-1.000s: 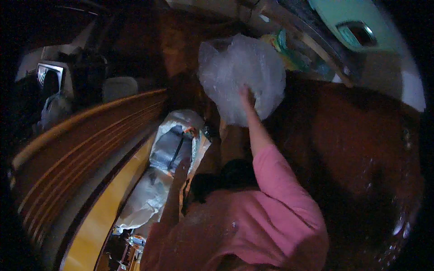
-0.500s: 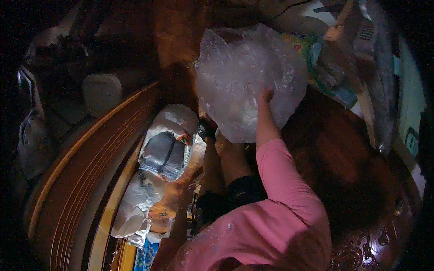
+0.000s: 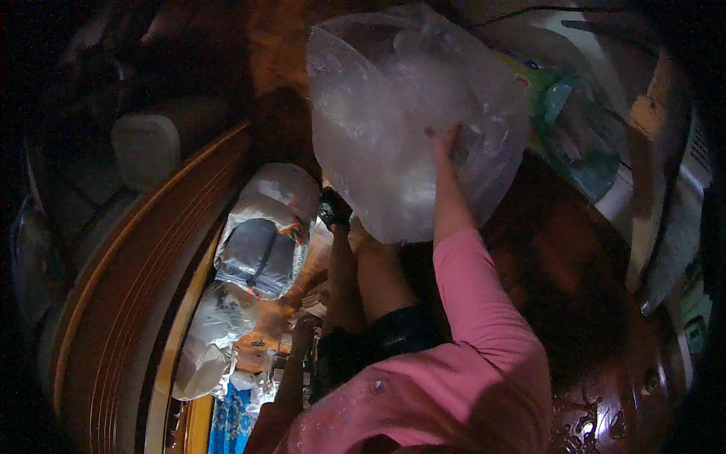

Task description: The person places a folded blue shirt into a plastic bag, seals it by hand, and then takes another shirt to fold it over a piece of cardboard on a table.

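A large, crumpled, see-through plastic bag (image 3: 378,129) bulges in front of me at the top middle. My right hand (image 3: 446,140), on a pink-sleeved arm, grips the film on the bag's near right side; the fingertips are partly lost in its folds. My left hand (image 3: 306,327) hangs low in shadow beside my leg, apart from the bag, and its fingers are too dim to read. Close to that hand on the left lies a clear-wrapped bundle (image 3: 261,246) with dark folded contents.
A brown wooden panel (image 3: 144,265) curves along the left, with smaller plastic bags (image 3: 219,318) beside it. A blue patterned cloth (image 3: 231,420) lies at lower left. Dark polished wooden furniture (image 3: 567,250) stands to the right. Green and clear plastic packaging (image 3: 578,140) sits at upper right.
The large plastic bag looks bigger and spreads farther up and to both sides, with my right hand still on it. My left hand now shows beside my leg.
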`<state>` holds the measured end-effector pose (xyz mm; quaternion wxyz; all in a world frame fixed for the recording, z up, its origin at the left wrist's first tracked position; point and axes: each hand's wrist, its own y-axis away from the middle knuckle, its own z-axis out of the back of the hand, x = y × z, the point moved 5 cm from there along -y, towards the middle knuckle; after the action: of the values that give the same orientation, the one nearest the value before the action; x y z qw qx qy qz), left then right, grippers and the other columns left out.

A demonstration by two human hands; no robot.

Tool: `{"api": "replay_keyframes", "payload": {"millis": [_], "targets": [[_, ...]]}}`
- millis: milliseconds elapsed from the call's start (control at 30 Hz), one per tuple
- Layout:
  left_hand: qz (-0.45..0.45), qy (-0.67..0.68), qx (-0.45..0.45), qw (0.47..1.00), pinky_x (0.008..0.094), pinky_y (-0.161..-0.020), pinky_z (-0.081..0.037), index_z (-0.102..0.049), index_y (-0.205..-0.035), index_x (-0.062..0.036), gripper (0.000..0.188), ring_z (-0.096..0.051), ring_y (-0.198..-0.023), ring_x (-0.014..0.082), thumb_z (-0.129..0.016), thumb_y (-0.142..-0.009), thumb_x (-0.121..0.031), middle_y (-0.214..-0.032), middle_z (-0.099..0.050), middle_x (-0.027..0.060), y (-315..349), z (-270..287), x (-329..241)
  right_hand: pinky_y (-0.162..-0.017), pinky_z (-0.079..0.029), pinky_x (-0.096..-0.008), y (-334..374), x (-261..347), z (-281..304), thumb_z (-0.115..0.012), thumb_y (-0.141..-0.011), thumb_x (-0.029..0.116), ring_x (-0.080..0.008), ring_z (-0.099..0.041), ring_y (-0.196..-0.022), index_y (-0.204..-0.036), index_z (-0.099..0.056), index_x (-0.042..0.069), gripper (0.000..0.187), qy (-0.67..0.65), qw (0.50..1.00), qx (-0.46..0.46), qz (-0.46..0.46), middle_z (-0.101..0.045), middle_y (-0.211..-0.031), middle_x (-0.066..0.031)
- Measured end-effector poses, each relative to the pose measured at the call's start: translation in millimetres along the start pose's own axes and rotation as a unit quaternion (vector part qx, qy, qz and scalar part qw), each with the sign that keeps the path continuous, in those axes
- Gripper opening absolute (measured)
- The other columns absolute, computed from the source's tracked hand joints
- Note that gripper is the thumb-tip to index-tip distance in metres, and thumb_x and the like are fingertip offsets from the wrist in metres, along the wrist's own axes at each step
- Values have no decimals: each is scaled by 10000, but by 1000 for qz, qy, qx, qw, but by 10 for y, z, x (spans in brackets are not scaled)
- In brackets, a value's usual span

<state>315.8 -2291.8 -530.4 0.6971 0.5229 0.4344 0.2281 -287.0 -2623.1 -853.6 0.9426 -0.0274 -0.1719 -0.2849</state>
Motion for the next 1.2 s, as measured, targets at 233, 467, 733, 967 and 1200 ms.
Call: {"api": "replay_keyframes", "payload": {"millis": [233,467,733,967,1200], "targets": [[93,59,-63,992,373,-724,-474,-560,-1056,-37,259,-581,-864,284,-500,-823,-133,-964,-588,143,240,-298,-131,-956,-358,-510,1223,291,-612,-723,-642,505,-371,-434,-1177,-1346,-261,9,977,-340,806,285,-392,-398,-1337,-165],[130,41,-70,988,340,-726,-456,-528,-1117,-8,345,-569,-851,209,-486,-890,-264,-965,-600,124,323,-529,288,-916,-420,-411,862,1153,-120,-695,-660,479,-340,-505,-1101,-1259,-391,-58,860,-31,917,325,-229,-487,-1237,-208],[121,113,-47,985,323,-889,-399,-514,-1153,-9,350,-502,-1049,209,-455,-915,-259,-1098,-558,120,127,-304,-377,-850,-435,-378,965,895,-739,-597,-755,161,-261,-533,-977,-1177,-463,-2,472,-253,866,334,-274,-541,-1129,-135],[180,118,-60,975,340,-935,-375,-521,-1144,7,362,-493,-1088,227,-445,-911,-258,-1155,-546,130,253,-389,-482,-718,-454,-364,790,1473,208,-605,-781,140,-221,-543,-886,-1044,-556,47,283,-216,896,356,156,-564,-926,-66],[120,66,-82,987,352,-873,-419,-546,-1107,11,352,-551,-1000,237,-457,-897,-256,-1071,-588,154,264,-396,-703,-893,-406,-351,832,1796,1518,-477,-866,243,-221,-511,-1054,-1084,-597,74,301,-374,805,446,-118,-588,-1114,-65]]}}
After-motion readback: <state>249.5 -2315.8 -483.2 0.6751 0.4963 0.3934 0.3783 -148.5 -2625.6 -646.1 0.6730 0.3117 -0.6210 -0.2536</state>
